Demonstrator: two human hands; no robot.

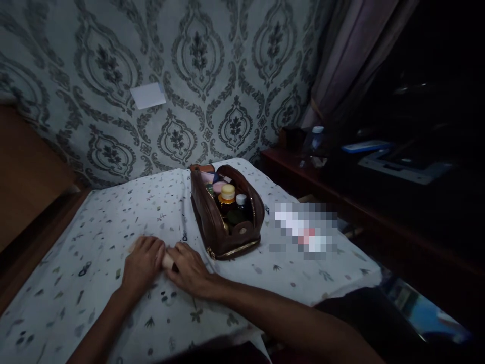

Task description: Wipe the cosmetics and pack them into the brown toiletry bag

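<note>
My left hand (142, 264) and my right hand (189, 269) lie side by side on a white patterned cloth (94, 237), fingers curled round a small pale pink tube-like thing (167, 261) held between them. Most of that thing is hidden by the fingers. Just right of my hands stands an open brown leather toiletry bag (217, 227), with a yellow-capped bottle (228, 194), a white-capped bottle (241, 200) and other small items inside.
A blurred patch (305, 230) lies on the cloth right of the bag. A dark wooden shelf (303, 174) with a small bottle (316, 136) stands at the right. Patterned wallpaper with a white switch plate (147, 95) is behind; a curtain (341, 65) hangs at right.
</note>
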